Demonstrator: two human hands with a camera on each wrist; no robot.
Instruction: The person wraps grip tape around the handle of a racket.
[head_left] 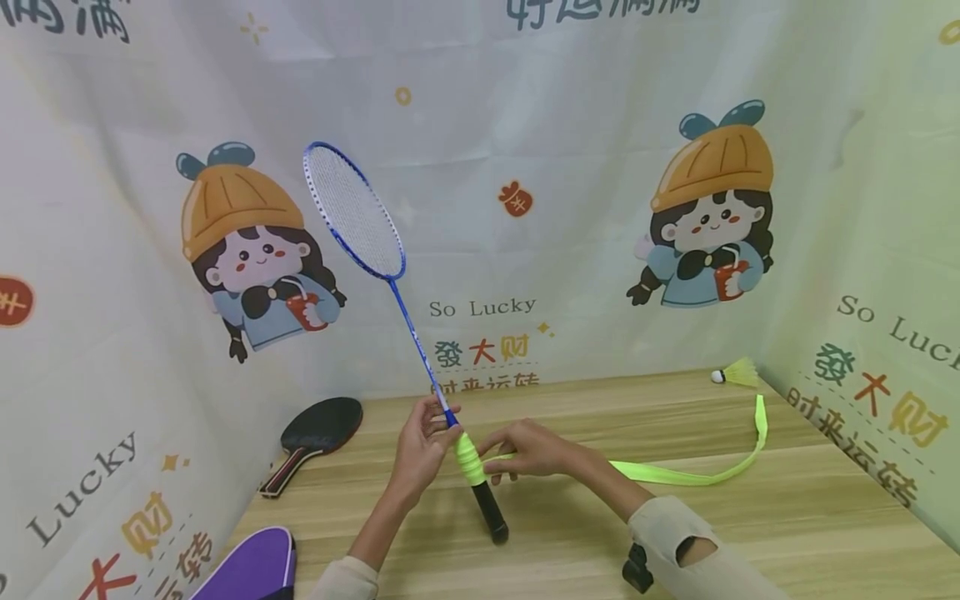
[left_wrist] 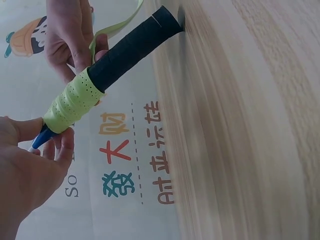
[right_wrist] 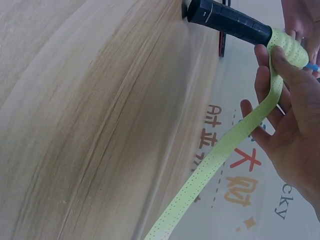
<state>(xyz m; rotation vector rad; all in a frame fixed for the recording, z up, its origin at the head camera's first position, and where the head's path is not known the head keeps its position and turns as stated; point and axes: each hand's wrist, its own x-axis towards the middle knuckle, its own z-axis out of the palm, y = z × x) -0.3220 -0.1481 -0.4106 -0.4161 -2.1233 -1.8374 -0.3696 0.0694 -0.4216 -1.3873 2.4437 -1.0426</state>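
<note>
A blue badminton racket leans up and to the left in the head view, its black handle end low near the table. Yellow-green perforated grip tape is wound round the upper part of the handle; the lower part shows black. My left hand pinches the racket at the cone just above the wound tape. With thumb and fingers, my right hand pinches the loose tape close to where it leaves the handle. The strip's free length trails right across the table in the head view.
On the wooden table, a black table tennis bat lies at the left. A purple case sits at the front left. A yellow shuttlecock rests at the back right. Printed cloth walls stand behind and on both sides.
</note>
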